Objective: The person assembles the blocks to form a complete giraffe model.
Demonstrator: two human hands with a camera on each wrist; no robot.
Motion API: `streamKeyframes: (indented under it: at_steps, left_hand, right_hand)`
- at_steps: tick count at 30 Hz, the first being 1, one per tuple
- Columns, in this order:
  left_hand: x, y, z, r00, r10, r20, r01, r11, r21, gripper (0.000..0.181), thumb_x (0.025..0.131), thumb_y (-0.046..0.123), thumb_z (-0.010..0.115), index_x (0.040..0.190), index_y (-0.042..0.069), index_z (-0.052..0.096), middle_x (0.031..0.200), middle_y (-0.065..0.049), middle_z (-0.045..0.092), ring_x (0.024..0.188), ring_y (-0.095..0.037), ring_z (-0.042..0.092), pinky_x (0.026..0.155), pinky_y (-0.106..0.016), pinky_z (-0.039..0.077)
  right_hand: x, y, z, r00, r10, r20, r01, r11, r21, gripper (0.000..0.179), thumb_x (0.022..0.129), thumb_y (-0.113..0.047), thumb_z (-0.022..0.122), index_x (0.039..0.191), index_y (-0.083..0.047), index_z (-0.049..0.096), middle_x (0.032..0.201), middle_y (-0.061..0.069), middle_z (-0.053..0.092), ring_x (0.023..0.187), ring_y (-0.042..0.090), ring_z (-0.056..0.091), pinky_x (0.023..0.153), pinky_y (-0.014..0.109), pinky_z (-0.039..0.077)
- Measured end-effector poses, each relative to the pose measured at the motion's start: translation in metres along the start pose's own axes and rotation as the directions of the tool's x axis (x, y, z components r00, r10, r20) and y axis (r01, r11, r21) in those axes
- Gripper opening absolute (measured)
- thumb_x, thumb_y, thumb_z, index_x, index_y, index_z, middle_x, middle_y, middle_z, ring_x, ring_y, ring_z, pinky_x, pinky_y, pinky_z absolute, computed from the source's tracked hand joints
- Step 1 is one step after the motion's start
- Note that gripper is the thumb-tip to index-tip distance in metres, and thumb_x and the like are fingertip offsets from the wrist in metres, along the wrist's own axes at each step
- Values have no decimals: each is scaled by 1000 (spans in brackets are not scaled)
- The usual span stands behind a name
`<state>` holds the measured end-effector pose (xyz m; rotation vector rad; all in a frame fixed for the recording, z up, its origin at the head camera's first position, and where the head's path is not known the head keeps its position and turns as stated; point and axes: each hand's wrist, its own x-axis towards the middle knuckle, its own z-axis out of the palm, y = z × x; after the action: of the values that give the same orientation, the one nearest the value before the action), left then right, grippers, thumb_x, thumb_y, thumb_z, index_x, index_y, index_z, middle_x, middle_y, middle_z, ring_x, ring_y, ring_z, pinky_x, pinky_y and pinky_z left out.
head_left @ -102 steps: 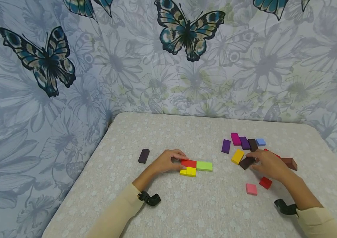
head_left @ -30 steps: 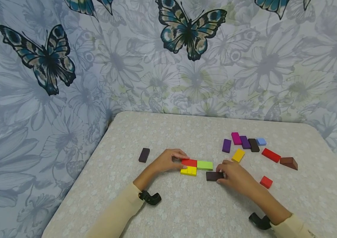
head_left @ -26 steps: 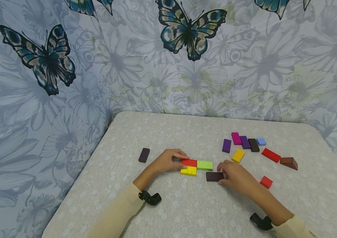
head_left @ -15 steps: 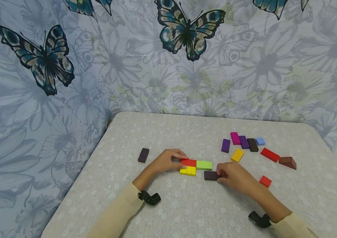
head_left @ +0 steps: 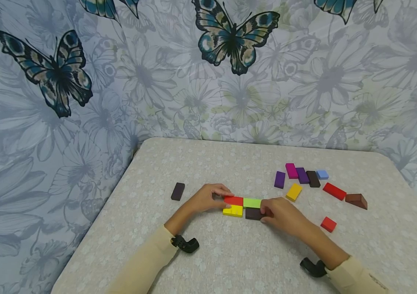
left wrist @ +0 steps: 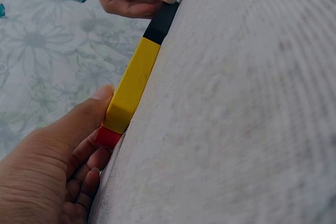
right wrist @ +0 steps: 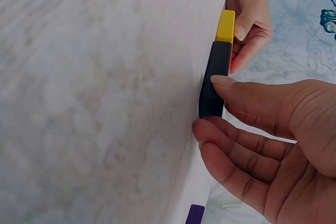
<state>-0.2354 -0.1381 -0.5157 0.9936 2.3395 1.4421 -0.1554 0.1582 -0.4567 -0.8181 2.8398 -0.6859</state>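
In the head view, my left hand [head_left: 208,199] pinches the left ends of a red block [head_left: 235,200] and a yellow block [head_left: 232,211] that lie side by side. The left wrist view has its thumb against the yellow block [left wrist: 134,85], fingers at the red one behind. A light green block [head_left: 252,202] continues the red block's row to the right. My right hand [head_left: 283,215] grips a dark brown block [head_left: 253,214] by its right end, in front of the green one. In the right wrist view, this dark block [right wrist: 215,72] lines up end to end with the yellow.
One dark block [head_left: 177,191] lies alone at left. Farther right are a yellow block [head_left: 294,192], purple blocks [head_left: 279,179], a magenta block [head_left: 291,171], a blue block [head_left: 322,174], red blocks [head_left: 334,191] and a brown wedge-shaped block [head_left: 356,201].
My right hand has brought the dark brown block from the right-hand group leftward, up to the yellow and green blocks. A pink block is now out of sight by the right forearm. The left hand stays put.
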Motion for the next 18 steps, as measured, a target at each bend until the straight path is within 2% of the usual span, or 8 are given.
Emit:
streamKeyframes:
  at_steps: [6,18]
  left_hand:
    - [1,1,0,1000,-9,0,9,1000,10,37,82,22,87,118,20,78,112,11,70,105,-10,63,94,-34,50]
    - [0,0,1,1000,-5,-4,5,1000,6,37,83,21,87,119,18,78,113,9,70,106,-11,63,96,-36,50]
  right_hand:
    - [4,-3,1,1000,-7,1,7,1000,8,21,83,-13,85,85,-15,64,68,-11,52,65,8,47,60,23,43]
    - [6,-7,1,1000,-4,10,4,1000,-9,21,83,-13,85,86,-13,64,69,-9,53,65,8,47,60,23,43]
